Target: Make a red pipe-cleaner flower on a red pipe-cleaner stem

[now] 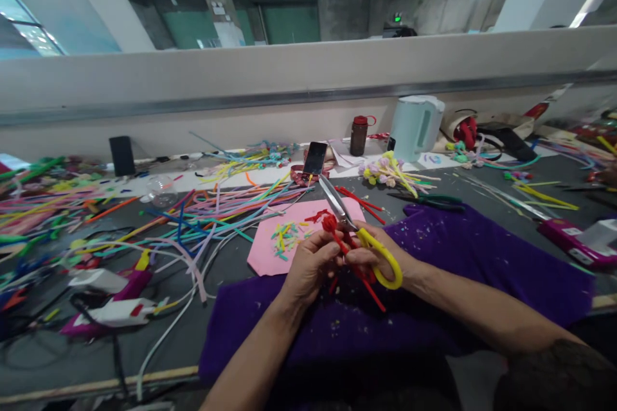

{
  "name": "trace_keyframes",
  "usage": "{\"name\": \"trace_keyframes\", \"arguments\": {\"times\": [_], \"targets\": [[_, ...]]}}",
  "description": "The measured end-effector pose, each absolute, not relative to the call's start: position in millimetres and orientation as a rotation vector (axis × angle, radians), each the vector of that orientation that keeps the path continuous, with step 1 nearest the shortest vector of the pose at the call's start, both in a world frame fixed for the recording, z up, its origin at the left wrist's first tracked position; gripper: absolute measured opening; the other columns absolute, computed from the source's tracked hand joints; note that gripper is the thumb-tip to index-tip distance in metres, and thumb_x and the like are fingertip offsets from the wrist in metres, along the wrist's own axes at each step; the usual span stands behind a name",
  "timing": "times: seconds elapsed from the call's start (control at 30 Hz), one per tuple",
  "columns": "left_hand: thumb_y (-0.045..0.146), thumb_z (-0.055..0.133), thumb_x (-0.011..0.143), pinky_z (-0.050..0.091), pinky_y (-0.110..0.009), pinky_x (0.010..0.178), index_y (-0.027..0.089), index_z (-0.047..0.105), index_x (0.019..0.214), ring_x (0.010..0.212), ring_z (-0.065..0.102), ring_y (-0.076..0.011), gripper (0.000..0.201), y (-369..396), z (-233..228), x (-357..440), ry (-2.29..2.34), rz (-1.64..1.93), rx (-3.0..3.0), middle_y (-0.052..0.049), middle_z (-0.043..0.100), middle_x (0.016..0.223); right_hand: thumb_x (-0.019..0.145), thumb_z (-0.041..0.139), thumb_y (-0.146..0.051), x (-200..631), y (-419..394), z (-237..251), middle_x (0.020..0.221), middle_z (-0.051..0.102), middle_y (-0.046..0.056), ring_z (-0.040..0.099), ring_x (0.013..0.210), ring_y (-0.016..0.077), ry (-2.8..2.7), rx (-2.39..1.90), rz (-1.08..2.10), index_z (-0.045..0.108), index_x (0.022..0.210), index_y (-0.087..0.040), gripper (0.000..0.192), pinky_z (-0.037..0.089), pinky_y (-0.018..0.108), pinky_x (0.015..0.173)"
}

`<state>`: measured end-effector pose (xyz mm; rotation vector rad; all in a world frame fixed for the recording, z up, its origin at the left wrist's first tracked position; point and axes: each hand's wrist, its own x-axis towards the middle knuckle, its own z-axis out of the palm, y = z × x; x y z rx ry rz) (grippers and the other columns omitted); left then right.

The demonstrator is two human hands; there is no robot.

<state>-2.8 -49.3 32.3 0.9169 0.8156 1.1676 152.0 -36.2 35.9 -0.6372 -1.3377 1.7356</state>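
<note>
Red pipe cleaners (370, 295) with a curled red knob (330, 223) at the top are pinched in the fingers of my left hand (312, 262). My right hand (378, 250) is closed round yellow-handled scissors (380, 260), whose blades point up and away, and its fingertips also touch the red stems. Both hands meet above a purple cloth (289, 321). Just beyond them lies a pink sheet (265, 247) bearing short yellow and teal snippets (288, 237) and some red bits. More red pipe cleaners (361, 199) lie behind the scissors.
Loose coloured pipe cleaners (226, 205) cover the left side. Glue guns (113, 311) with cords sit at left, another glue gun (578, 241) at right. A phone (315, 157), bottle (358, 135), kettle (417, 127) and finished-looking flower bunch (390, 173) stand or lie along the back, with dark pliers (434, 200) nearer.
</note>
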Motion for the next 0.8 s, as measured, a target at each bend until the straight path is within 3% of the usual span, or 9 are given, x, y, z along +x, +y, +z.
{"name": "trace_keyframes", "arguments": {"times": [0.13,0.43,0.63,0.8], "targets": [[0.028,0.068,0.066,0.032,-0.015,0.038,0.012,0.059,0.068,0.041,0.047,-0.0049,0.019,-48.4,28.8,-2.1,0.846,1.190,0.949,0.000,0.059,0.055,0.064,0.070,-0.021,151.9,-33.7,29.3,0.064,0.048,-0.007,0.038,0.041,0.0021,-1.359,-0.680,1.708,0.049,0.108,-0.021,0.049,0.031,0.016,0.038],[0.030,0.069,0.065,0.033,-0.014,0.035,0.012,0.059,0.073,0.045,0.051,-0.0050,0.023,-46.3,32.5,-2.1,0.839,1.241,0.907,-0.002,0.063,0.068,0.069,0.067,-0.027,149.5,-31.7,25.6,0.066,0.045,-0.005,0.038,0.050,0.0045,-1.471,-0.679,1.578,0.047,0.110,-0.020,0.046,0.031,0.018,0.046],[0.028,0.069,0.064,0.034,-0.013,0.036,0.012,0.055,0.073,0.046,0.054,-0.0058,0.023,-45.5,38.7,-8.2,0.826,1.327,0.807,-0.003,0.065,0.068,0.073,0.061,-0.029,161.2,-32.3,35.5,0.086,0.051,0.001,0.047,0.066,0.0106,-1.779,-0.859,1.050,0.037,0.122,-0.025,0.055,0.040,0.024,0.061],[0.028,0.068,0.066,0.035,-0.013,0.035,0.013,0.051,0.071,0.047,0.055,-0.0070,0.023,-45.6,39.8,-10.8,0.812,1.348,0.796,-0.004,0.066,0.070,0.070,0.063,-0.036,164.3,-32.7,35.6,0.093,0.053,0.004,0.046,0.064,0.0123,-2.039,-1.008,0.652,0.036,0.128,-0.026,0.064,0.041,0.027,0.061]]}}
